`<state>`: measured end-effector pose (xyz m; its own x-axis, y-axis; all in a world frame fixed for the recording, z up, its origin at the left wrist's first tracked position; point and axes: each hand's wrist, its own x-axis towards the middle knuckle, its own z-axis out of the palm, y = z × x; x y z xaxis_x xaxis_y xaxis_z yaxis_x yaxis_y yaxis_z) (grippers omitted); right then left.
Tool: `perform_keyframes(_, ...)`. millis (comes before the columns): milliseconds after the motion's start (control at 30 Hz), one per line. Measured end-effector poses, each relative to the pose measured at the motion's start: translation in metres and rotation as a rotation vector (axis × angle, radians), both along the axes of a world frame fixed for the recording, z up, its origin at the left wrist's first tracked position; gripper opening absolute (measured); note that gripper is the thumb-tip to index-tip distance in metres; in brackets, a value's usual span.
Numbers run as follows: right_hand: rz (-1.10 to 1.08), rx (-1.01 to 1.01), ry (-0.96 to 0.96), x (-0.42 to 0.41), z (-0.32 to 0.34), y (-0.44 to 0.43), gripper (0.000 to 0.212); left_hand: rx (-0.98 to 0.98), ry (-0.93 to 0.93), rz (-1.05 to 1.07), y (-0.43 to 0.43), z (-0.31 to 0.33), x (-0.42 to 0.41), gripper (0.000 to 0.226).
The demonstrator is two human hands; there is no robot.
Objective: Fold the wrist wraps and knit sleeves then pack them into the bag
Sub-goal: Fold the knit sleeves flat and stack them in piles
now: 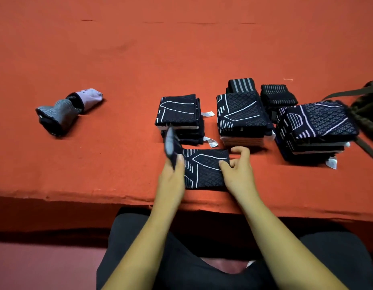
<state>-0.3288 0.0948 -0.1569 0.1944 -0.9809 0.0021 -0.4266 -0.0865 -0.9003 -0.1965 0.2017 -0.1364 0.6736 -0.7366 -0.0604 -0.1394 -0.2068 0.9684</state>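
The fold is in hand, and packing has not begun. A dark navy knit sleeve (204,171) with a white line pattern lies flat at the near edge of the orange-red cloth-covered surface (118,59), right in front of the person. The left hand (173,174) grasps the sleeve's left end and holds it lifted off the cloth; that raised flap is blurred, so how far over it stands is hard to tell. The right hand (238,170) grips the right end, with the thumb on top of the fabric and the fingers curled at the edge, pinning it down.

Just beyond the sleeve stand three stacks of folded sleeves of the same pattern: a left stack (178,110), a middle stack (242,114) and a taller right stack (315,126). Two folded black wrist wraps with grey stripes (241,84) (277,94) sit on the far side of the middle stack. The dark olive fabric bag (367,114) lies at the far right edge, touching the right stack, and its opening is not visible. A grey and lilac rolled bundle (66,109) lies well apart on the left.

The next move most likely calls for carrying the lifted end across to meet the pinned one, with the edges lined up. The sleeve can then be pressed flat and set on a stack.
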Motion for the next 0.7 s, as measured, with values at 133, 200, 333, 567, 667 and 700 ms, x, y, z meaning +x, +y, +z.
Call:
perform_keyframes(133,0.072,0.075,-0.132,-0.004,0.006,0.004,0.004,-0.041,-0.373,-0.376,-0.009,-0.019,0.003,0.068)
perform_keyframes(200,0.089,0.182,-0.181,-0.004,0.013,0.005,0.034,0.051,-0.534,-0.455,-0.011,-0.028,0.008,0.075)
perform_keyframes(333,0.166,0.221,-0.148,-0.004,0.02,0.003,0.041,0.145,-0.761,-0.483,-0.015,-0.033,0.006,0.08)
perform_keyframes(567,0.141,0.07,-0.02,-0.008,0.009,0.0,0.034,0.044,-0.607,-0.447,-0.012,-0.034,0.007,0.087)
perform_keyframes(667,0.124,0.069,-0.028,-0.016,0.008,-0.002,0.038,0.042,-0.463,-0.331,-0.021,-0.034,0.009,0.069)
perform_keyframes(700,0.127,0.074,-0.038,-0.018,0.008,-0.003,0.038,0.064,-0.475,-0.321,-0.024,-0.034,0.01,0.062)
